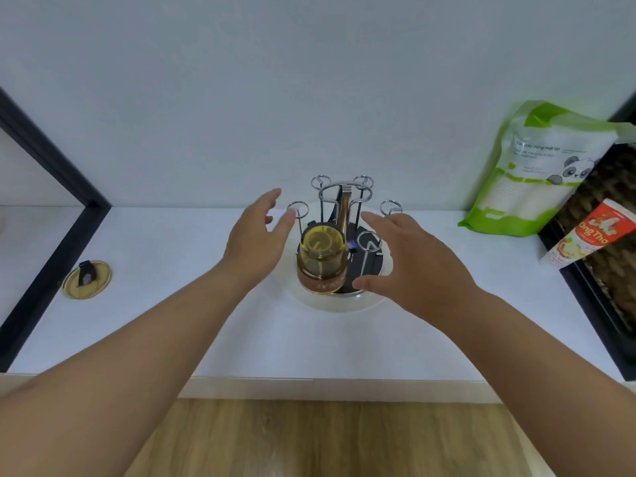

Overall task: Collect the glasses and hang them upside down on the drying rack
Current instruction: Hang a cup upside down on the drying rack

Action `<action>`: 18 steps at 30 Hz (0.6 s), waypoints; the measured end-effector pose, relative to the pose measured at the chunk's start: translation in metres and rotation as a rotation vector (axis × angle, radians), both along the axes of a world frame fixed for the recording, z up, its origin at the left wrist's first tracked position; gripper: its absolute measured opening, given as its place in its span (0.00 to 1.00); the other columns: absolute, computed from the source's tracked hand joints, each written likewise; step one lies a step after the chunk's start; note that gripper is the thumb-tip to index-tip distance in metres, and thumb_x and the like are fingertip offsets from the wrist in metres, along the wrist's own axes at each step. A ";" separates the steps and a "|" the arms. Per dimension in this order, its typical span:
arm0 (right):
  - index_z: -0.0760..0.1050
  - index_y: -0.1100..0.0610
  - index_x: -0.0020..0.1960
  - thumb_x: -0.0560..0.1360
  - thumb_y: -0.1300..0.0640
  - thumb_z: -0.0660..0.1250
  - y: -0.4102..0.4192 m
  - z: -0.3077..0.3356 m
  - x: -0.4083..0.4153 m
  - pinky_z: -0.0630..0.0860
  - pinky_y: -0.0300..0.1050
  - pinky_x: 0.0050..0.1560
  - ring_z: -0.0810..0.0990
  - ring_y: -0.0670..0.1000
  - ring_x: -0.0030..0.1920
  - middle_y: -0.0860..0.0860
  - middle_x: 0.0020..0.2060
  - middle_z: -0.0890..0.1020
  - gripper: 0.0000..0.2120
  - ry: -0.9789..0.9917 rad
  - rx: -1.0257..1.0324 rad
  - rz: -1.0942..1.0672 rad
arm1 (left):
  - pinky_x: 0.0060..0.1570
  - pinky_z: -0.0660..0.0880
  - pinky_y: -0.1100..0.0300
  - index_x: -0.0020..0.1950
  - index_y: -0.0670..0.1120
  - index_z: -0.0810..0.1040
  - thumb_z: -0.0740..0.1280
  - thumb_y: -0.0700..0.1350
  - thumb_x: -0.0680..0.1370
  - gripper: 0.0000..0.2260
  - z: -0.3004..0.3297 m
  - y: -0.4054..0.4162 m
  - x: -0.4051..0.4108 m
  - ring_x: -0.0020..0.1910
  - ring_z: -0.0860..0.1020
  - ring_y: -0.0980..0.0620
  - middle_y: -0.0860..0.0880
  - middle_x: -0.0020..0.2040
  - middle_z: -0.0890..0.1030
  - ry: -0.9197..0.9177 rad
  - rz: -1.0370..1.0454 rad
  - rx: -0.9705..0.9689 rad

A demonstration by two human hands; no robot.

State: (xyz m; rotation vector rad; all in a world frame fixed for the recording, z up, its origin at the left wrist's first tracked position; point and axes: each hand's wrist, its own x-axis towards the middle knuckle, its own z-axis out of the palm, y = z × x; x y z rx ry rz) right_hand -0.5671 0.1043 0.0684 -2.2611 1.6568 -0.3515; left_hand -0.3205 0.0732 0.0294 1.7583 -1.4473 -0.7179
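Observation:
An amber glass point(321, 261) with a brown band near its rim hangs upside down on the front peg of the chrome drying rack point(345, 192). The rack stands on a round white tray point(375, 297) in the middle of the white counter. My left hand point(256, 237) hovers just left of the glass, fingers spread, holding nothing. My right hand point(409, 261) is just right of the glass over the tray, fingers apart and empty. Neither hand touches the glass. The rack's other ring-topped pegs carry nothing.
A yellowish lid point(87, 279) with a dark tab lies at the counter's left. A green and white pouch point(537, 173) leans on the wall at the right, with a red and white carton point(588, 235) beside it. Dark frames border both sides.

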 end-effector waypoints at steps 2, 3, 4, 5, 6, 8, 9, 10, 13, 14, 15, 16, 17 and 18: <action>0.59 0.44 0.81 0.70 0.39 0.78 0.001 0.000 -0.002 0.77 0.49 0.54 0.79 0.54 0.61 0.47 0.71 0.70 0.46 0.007 -0.008 -0.008 | 0.63 0.73 0.57 0.76 0.56 0.70 0.64 0.58 0.83 0.21 0.003 0.006 -0.001 0.65 0.76 0.55 0.56 0.71 0.74 0.039 0.042 -0.054; 0.59 0.44 0.81 0.70 0.39 0.78 0.001 0.000 -0.003 0.77 0.49 0.53 0.79 0.53 0.60 0.47 0.71 0.70 0.46 0.008 -0.010 -0.013 | 0.63 0.73 0.56 0.75 0.57 0.71 0.64 0.58 0.82 0.21 0.003 0.011 -0.003 0.65 0.76 0.55 0.56 0.70 0.75 0.041 0.040 -0.077; 0.59 0.44 0.81 0.70 0.39 0.78 0.000 0.000 -0.003 0.77 0.49 0.54 0.79 0.54 0.60 0.47 0.72 0.69 0.46 0.006 -0.011 -0.017 | 0.64 0.73 0.56 0.74 0.57 0.71 0.65 0.59 0.82 0.21 0.002 0.016 -0.005 0.65 0.76 0.56 0.57 0.69 0.75 0.034 0.022 -0.093; 0.59 0.44 0.82 0.71 0.40 0.78 0.000 0.000 -0.004 0.77 0.49 0.55 0.79 0.54 0.62 0.47 0.73 0.68 0.46 0.004 -0.012 -0.021 | 0.64 0.74 0.55 0.73 0.57 0.72 0.66 0.60 0.81 0.21 -0.001 0.021 -0.007 0.64 0.76 0.57 0.58 0.68 0.75 0.020 -0.006 -0.101; 0.59 0.44 0.82 0.71 0.40 0.78 -0.001 0.000 -0.004 0.77 0.50 0.56 0.78 0.54 0.63 0.48 0.75 0.67 0.45 0.001 -0.012 -0.026 | 0.64 0.74 0.54 0.73 0.58 0.71 0.66 0.62 0.80 0.23 -0.003 0.026 -0.009 0.64 0.75 0.58 0.59 0.68 0.75 0.001 -0.035 -0.101; 0.60 0.44 0.81 0.71 0.41 0.78 -0.004 0.000 -0.005 0.77 0.50 0.57 0.79 0.56 0.64 0.48 0.77 0.65 0.45 -0.003 -0.011 -0.047 | 0.64 0.73 0.54 0.74 0.60 0.69 0.67 0.66 0.76 0.27 -0.008 0.030 -0.012 0.66 0.74 0.58 0.60 0.69 0.73 -0.035 -0.083 -0.091; 0.60 0.44 0.81 0.71 0.41 0.78 -0.005 -0.001 -0.005 0.76 0.50 0.56 0.79 0.56 0.63 0.49 0.78 0.64 0.45 -0.003 -0.011 -0.061 | 0.64 0.73 0.55 0.75 0.60 0.68 0.67 0.68 0.75 0.30 -0.009 0.031 -0.014 0.66 0.74 0.57 0.60 0.70 0.73 -0.045 -0.101 -0.087; 0.60 0.44 0.81 0.71 0.40 0.78 -0.007 -0.002 -0.006 0.76 0.51 0.56 0.79 0.57 0.63 0.49 0.78 0.63 0.45 -0.001 -0.011 -0.075 | 0.64 0.72 0.56 0.76 0.61 0.67 0.67 0.68 0.75 0.31 -0.010 0.031 -0.016 0.67 0.73 0.58 0.60 0.70 0.72 -0.049 -0.117 -0.086; 0.60 0.44 0.81 0.70 0.37 0.77 -0.012 -0.008 -0.006 0.76 0.53 0.60 0.78 0.58 0.66 0.50 0.80 0.62 0.46 0.012 0.014 -0.104 | 0.65 0.72 0.55 0.77 0.60 0.65 0.71 0.62 0.76 0.31 -0.013 0.029 -0.019 0.66 0.73 0.59 0.60 0.69 0.72 -0.062 -0.139 -0.091; 0.59 0.44 0.81 0.70 0.37 0.77 -0.013 -0.010 -0.005 0.75 0.53 0.62 0.77 0.58 0.68 0.50 0.80 0.61 0.46 0.017 0.032 -0.108 | 0.65 0.73 0.54 0.77 0.59 0.65 0.71 0.60 0.77 0.30 -0.014 0.028 -0.018 0.66 0.73 0.58 0.59 0.68 0.72 -0.072 -0.139 -0.092; 0.59 0.44 0.81 0.70 0.37 0.76 -0.014 -0.012 -0.003 0.75 0.54 0.63 0.76 0.58 0.69 0.50 0.80 0.62 0.46 0.020 0.049 -0.109 | 0.65 0.74 0.54 0.77 0.59 0.66 0.72 0.59 0.77 0.30 -0.015 0.027 -0.018 0.65 0.73 0.58 0.59 0.68 0.72 -0.082 -0.137 -0.093; 0.59 0.45 0.81 0.71 0.37 0.76 -0.014 -0.014 -0.002 0.75 0.54 0.63 0.76 0.59 0.69 0.50 0.80 0.62 0.45 0.022 0.061 -0.109 | 0.64 0.75 0.53 0.76 0.59 0.66 0.72 0.58 0.77 0.29 -0.016 0.026 -0.017 0.65 0.73 0.58 0.58 0.68 0.73 -0.091 -0.135 -0.094; 0.59 0.45 0.81 0.71 0.37 0.76 -0.014 -0.016 -0.001 0.75 0.54 0.63 0.75 0.59 0.69 0.50 0.79 0.62 0.45 0.024 0.069 -0.109 | 0.64 0.75 0.54 0.76 0.58 0.67 0.73 0.57 0.77 0.29 -0.017 0.026 -0.016 0.65 0.73 0.57 0.58 0.68 0.73 -0.096 -0.133 -0.095; 0.60 0.45 0.81 0.71 0.37 0.76 -0.013 -0.017 0.001 0.76 0.54 0.63 0.76 0.59 0.69 0.50 0.80 0.62 0.45 0.026 0.074 -0.111 | 0.63 0.75 0.54 0.76 0.57 0.68 0.73 0.56 0.77 0.29 -0.017 0.025 -0.015 0.65 0.73 0.57 0.58 0.67 0.73 -0.098 -0.133 -0.096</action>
